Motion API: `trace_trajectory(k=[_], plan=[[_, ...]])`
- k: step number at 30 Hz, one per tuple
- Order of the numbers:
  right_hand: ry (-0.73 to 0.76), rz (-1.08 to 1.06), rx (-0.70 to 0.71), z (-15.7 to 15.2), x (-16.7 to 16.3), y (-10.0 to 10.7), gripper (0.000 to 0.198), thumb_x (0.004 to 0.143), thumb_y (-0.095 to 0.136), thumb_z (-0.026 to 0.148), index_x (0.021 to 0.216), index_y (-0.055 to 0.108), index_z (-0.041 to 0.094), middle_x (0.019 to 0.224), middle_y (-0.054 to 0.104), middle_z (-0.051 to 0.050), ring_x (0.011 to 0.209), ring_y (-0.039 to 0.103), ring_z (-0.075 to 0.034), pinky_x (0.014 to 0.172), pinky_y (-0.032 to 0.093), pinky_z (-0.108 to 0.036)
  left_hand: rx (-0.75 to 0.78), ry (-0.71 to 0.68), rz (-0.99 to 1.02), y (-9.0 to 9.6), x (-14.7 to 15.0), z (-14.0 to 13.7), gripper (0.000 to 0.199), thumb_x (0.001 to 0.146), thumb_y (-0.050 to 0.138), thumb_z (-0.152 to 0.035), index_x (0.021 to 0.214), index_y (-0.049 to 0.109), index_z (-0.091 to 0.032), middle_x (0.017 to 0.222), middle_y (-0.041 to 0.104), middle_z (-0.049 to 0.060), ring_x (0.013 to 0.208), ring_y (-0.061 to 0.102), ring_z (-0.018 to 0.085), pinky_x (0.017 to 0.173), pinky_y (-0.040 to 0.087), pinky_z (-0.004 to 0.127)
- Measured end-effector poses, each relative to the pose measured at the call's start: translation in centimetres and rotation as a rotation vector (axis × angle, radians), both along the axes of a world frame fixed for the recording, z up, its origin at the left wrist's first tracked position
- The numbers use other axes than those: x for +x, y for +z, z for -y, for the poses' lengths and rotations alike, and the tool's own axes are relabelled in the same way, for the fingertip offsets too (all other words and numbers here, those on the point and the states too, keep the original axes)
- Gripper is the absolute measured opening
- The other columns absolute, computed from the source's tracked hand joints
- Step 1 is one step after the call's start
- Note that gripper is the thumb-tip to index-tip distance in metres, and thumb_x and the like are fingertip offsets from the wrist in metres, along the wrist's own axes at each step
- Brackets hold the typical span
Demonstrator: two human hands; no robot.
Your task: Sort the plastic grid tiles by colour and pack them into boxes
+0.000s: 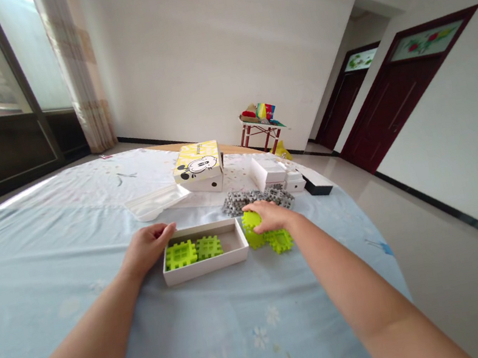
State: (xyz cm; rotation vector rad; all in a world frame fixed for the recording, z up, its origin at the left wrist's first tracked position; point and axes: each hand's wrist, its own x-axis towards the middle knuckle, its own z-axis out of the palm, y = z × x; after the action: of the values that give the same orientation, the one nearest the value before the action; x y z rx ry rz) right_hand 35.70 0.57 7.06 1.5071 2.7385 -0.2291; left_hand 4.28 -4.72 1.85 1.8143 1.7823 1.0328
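A shallow white box (210, 265) sits on the cloth in front of me, with green square building blocks (181, 254) in its left and middle parts. My left hand (152, 247) is closed at the box's far left corner, fingers curled against its edge. To the right of the box, my right hand (270, 215) grips a green notched block (251, 220) between thumb and fingers. More green blocks (280, 240) lie under and beside that hand. Just behind it is a heap of grey notched blocks (234, 203), partly hidden by the fingers.
A yellow and white cartoon box (198, 167) stands farther back. Left of it lies a white tray or lid (155, 202). Small white boxes (268, 171) and a black-sided box (317, 183) are at the right near the edge of the round table (229, 335).
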Motion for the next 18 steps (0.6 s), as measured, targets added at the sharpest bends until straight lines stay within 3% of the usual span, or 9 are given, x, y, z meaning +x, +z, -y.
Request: trace_trajectory(k=[7,13,18], plan=[[0.127,0.067,-0.082,1.6,0.6,-0.8,0.067,0.058,0.067,0.026,0.122,0.049,0.024,0.118,0.052,-0.009,0.110,0.046,-0.028,0.091,0.034,-0.041,0.011,-0.020,-0.050,-0.2,-0.1,-0.1,0.042,0.072,0.042,-0.053,0.062,0.060,-0.016,0.051,0.050,-0.002,0.056,0.045,0.014,0.051,0.030,0.022],[0.139,0.080,-0.032,2.0,0.2,-1.6,0.064,0.056,0.068,0.027,0.118,0.052,0.024,0.114,0.056,-0.008,0.106,0.048,-0.028,0.088,0.034,-0.039,0.039,-0.018,-0.054,-0.1,0.0,0.1,0.042,0.074,0.040,-0.052,0.055,0.053,-0.017,0.047,0.041,-0.004,0.051,0.040,0.012,0.049,0.027,0.022],[0.056,-0.019,0.077,1.9,0.8,-0.4,0.063,0.062,0.065,0.032,0.122,0.049,0.022,0.115,0.056,-0.008,0.107,0.048,-0.026,0.091,0.031,-0.039,0.049,-0.031,-0.052,-0.2,0.1,0.2,0.044,0.077,0.039,-0.053,0.054,0.048,-0.017,0.048,0.035,-0.004,0.051,0.036,0.010,0.049,0.026,0.022]])
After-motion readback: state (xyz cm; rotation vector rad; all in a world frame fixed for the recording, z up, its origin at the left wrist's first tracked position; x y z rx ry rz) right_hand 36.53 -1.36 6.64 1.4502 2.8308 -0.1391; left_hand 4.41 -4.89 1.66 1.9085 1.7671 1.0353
